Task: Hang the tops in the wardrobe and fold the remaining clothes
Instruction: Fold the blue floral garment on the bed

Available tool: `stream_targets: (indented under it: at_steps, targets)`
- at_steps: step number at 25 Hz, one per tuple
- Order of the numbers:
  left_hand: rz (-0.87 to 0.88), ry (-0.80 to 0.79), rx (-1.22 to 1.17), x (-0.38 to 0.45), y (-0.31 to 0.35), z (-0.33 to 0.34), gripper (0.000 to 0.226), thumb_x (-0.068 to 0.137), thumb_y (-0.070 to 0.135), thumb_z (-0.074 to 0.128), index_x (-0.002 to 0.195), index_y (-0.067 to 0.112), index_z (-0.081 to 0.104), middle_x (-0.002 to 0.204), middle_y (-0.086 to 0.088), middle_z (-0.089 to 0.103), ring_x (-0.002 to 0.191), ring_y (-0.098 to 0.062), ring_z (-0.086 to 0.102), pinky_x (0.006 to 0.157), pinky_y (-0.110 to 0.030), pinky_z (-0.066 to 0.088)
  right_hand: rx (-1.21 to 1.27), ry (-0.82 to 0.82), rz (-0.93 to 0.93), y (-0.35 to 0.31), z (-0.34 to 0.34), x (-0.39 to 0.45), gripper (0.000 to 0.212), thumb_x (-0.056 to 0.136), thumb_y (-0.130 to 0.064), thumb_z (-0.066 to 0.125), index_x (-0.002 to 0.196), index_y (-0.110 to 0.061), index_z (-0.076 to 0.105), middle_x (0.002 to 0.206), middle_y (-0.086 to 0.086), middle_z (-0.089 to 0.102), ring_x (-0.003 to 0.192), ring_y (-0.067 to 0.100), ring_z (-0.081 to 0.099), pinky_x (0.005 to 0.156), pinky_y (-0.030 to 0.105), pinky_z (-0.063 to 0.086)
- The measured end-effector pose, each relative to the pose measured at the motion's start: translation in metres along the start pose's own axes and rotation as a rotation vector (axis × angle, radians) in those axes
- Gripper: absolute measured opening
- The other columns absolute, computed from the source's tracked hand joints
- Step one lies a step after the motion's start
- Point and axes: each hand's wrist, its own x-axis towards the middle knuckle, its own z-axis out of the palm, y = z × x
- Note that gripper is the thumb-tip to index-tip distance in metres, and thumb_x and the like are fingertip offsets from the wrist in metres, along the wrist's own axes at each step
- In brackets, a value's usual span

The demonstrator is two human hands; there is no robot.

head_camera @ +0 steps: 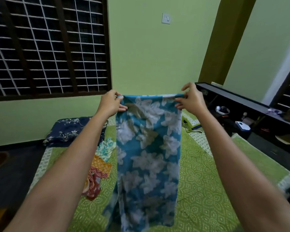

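Head view: my left hand [111,102] and right hand [192,99] each pinch a top corner of the blue flowered cloth [147,158], which hangs over the green bed [204,173]. Crumpled clothes [99,166] lie partly hidden behind it. The dark shelf [251,118] holds small blurred items I cannot identify.

The blue floral-print cotton garment [147,148] is held above the green patterned bedspread [199,173]; the crumpled orange-and-red printed clothes [97,174] lie to its left, the navy floral pillow [69,131] behind them.
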Motion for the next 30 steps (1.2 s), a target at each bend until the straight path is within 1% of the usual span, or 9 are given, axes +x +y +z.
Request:
stream_targets:
  at_steps: [4,6,9,14,16,20,23,26,30]
  targets:
    - [-0.219,-0.097,0.208,0.052,-0.082,0.079,0.008,0.095,0.003,0.051,0.089,0.008,0.049,0.094,-0.023,0.067,0.078,-0.028,0.070,0.072,-0.044,0.059,-0.353,-0.263,0.202,0.100,0.041,0.049,0.030,0.089,-0.004,0.063,0.118,0.000,0.059,0.090,0.009,0.061,0.061,0.012,0.058,0.046,0.015,0.047]
    - [-0.249,-0.129,0.298,0.085,-0.123,0.114,0.014,0.093,0.000,0.052,0.081,0.007,0.049,0.101,-0.026,0.065,0.088,-0.032,0.068,0.079,-0.049,0.056,-0.521,-0.310,0.231,0.151,0.064,0.079,0.026,0.091,-0.008,0.062,0.114,0.002,0.064,0.099,0.014,0.066,0.076,0.020,0.062,0.056,0.017,0.048]
    - [-0.144,-0.062,0.393,0.137,-0.129,0.155,0.006,0.096,0.003,0.043,0.092,0.006,0.047,0.097,-0.016,0.057,0.085,-0.028,0.055,0.070,-0.036,0.044,-0.564,-0.159,0.206,0.185,0.077,0.137,0.024,0.093,-0.005,0.055,0.115,0.000,0.065,0.120,0.019,0.058,0.104,0.034,0.057,0.076,0.029,0.041]
    - [0.125,0.039,0.247,0.193,-0.100,0.189,0.010,0.100,0.007,0.037,0.102,0.002,0.046,0.096,-0.010,0.049,0.084,-0.021,0.045,0.068,-0.027,0.030,-0.192,0.148,0.111,0.195,0.069,0.195,0.016,0.094,-0.001,0.045,0.089,0.000,0.060,0.091,0.004,0.043,0.083,0.020,0.044,0.069,0.022,0.029]
    - [0.160,0.053,0.186,0.191,-0.120,0.200,0.013,0.100,0.006,0.037,0.105,0.001,0.048,0.101,-0.012,0.053,0.088,-0.021,0.049,0.070,-0.025,0.033,-0.229,0.180,0.057,0.211,0.072,0.193,0.015,0.093,0.000,0.046,0.096,0.004,0.059,0.096,0.006,0.044,0.083,0.014,0.040,0.067,0.019,0.027]
    - [0.114,-0.112,0.190,0.145,-0.204,0.229,0.018,0.097,-0.004,0.039,0.110,-0.002,0.051,0.115,-0.016,0.057,0.103,-0.023,0.055,0.079,-0.013,0.038,-0.447,0.131,0.029,0.296,0.096,0.142,0.014,0.089,0.006,0.054,0.098,0.002,0.064,0.098,0.012,0.052,0.079,0.020,0.046,0.066,0.023,0.028]
    - [-0.122,-0.270,0.164,0.087,-0.298,0.254,0.024,0.097,-0.005,0.039,0.114,0.001,0.054,0.117,-0.013,0.056,0.109,-0.022,0.054,0.080,0.001,0.036,-0.477,0.017,0.119,0.387,0.128,0.070,0.011,0.080,0.009,0.061,0.088,0.004,0.068,0.085,0.016,0.056,0.073,0.030,0.057,0.064,0.029,0.036]
    - [-0.255,-0.356,0.305,0.018,-0.409,0.294,0.022,0.103,0.016,0.035,0.104,0.024,0.055,0.111,0.004,0.055,0.117,-0.017,0.052,0.087,-0.015,0.038,-0.476,-0.166,0.252,0.482,0.166,-0.021,0.014,0.076,0.001,0.058,0.084,0.001,0.070,0.079,0.013,0.058,0.070,0.030,0.060,0.066,0.028,0.041]
    - [-0.466,-0.525,0.556,-0.086,-0.554,0.322,0.019,0.102,0.028,0.040,0.108,0.025,0.058,0.119,0.004,0.058,0.115,-0.015,0.052,0.102,-0.032,0.038,-0.398,-0.381,0.511,0.593,0.212,-0.139,0.013,0.078,-0.002,0.066,0.086,-0.011,0.071,0.083,-0.002,0.058,0.076,0.014,0.058,0.070,0.004,0.035]
